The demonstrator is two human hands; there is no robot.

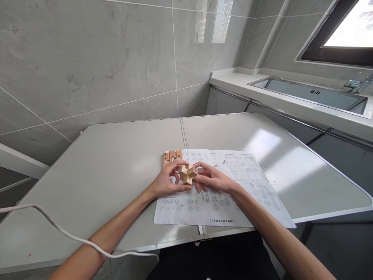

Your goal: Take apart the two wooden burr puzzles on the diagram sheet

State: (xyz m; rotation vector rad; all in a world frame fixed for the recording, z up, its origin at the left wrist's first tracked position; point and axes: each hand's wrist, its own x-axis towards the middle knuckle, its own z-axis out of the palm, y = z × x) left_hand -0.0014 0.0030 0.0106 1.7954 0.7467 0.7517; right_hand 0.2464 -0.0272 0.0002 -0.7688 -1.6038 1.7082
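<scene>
A small wooden interlocking puzzle of crossed pale bars is held above a printed instruction sheet. My left hand grips it from the left, fingers curled round its bars. My right hand pinches it from the right with thumb and fingers. Three loose notched wooden bars lie side by side on the table just beyond my left hand, at the sheet's far left corner.
The grey folding table has a seam down its middle and stands against a tiled wall. A white cable crosses my left forearm at the near left. A counter with a steel sink runs along the right.
</scene>
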